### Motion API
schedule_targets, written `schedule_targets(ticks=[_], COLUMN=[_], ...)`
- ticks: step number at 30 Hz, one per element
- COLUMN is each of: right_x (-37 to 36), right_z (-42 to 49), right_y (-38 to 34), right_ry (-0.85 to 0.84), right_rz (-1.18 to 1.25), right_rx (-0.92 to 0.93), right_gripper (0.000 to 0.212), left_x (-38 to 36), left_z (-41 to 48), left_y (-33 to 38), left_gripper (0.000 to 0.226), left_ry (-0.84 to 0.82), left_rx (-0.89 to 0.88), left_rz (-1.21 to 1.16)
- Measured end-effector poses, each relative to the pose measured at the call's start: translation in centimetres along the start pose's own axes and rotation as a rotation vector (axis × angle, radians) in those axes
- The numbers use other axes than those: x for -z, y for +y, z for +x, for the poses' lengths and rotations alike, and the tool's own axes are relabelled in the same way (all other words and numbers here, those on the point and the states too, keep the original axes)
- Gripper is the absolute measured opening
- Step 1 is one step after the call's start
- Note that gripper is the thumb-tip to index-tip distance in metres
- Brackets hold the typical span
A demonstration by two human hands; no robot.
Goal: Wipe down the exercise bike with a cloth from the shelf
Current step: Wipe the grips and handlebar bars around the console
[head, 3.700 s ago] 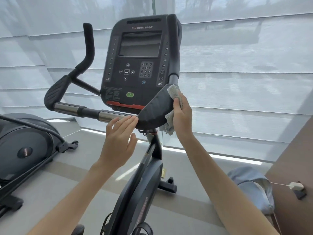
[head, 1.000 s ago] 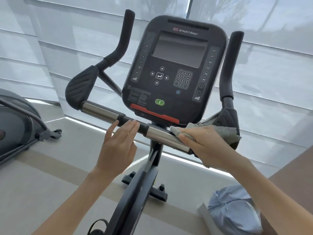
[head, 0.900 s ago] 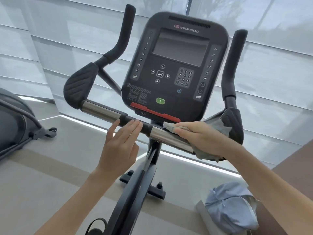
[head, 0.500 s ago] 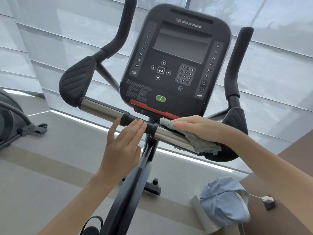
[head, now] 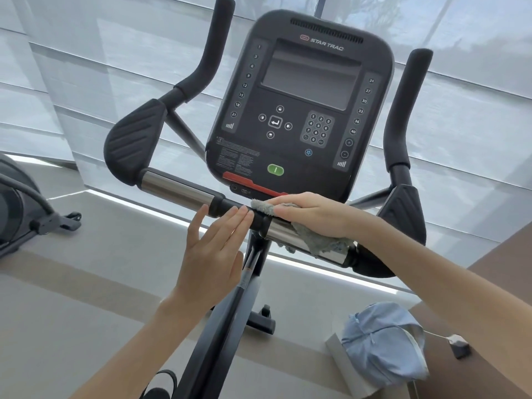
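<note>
The black exercise bike's console (head: 299,110) fills the upper middle of the head view. Below it runs the handlebar (head: 178,190) with chrome sleeves and a black centre clamp. My right hand (head: 313,214) lies over the bar just right of the clamp, pressing a grey cloth (head: 322,240) onto the right chrome sleeve; the cloth sticks out past my fingertips and hangs below my palm. My left hand (head: 214,249) is flat with straight fingers, its fingertips touching the black centre part of the bar.
Another grey exercise machine (head: 17,208) stands at the left edge. A light blue cap (head: 383,344) lies at lower right beside a brown surface (head: 495,283). White window blinds (head: 86,67) lie behind the bike. The bike's frame (head: 224,326) runs down between my arms.
My right hand has slid the cloth leftward along the right chrome sleeve to the centre clamp. Earlier it wiped the right elbow pad. My left hand has stayed on the bar.
</note>
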State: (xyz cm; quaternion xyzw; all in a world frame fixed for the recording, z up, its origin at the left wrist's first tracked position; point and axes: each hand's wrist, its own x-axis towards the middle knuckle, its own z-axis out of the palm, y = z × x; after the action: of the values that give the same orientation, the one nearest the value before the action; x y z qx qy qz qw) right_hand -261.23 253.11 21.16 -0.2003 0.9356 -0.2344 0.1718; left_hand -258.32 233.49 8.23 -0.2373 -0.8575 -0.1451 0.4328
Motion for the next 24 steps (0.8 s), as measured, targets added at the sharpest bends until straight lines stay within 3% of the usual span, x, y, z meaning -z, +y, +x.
schedule_targets(ticks=[3,11,17,24], right_x=[-0.1,1.4,1.7,0.7], right_z=[0.2,-4.4,-3.3,-1.3], right_y=[0.2,2.7,1.7,0.9], right_ry=[-0.008,-0.021,-0.025,0.0], right_rz=[-0.004,-0.132,-0.067,-0.049], right_rx=[0.008,0.033,0.076,0.091], right_gripper=[0.048,0.042,0.036,0.045], left_x=[0.1,0.2,0.1,0.3], left_z=[0.0,0.0,0.1,0.0], left_y=[0.1,0.3,0.6,0.7], left_gripper=[0.049,0.046,0.045,0.046], left_ry=[-0.007,-0.023,-0.028,-0.034], left_rx=[0.008,0.031,0.057,0.055], left_rz=[0.001,0.001,-0.023,-0.025])
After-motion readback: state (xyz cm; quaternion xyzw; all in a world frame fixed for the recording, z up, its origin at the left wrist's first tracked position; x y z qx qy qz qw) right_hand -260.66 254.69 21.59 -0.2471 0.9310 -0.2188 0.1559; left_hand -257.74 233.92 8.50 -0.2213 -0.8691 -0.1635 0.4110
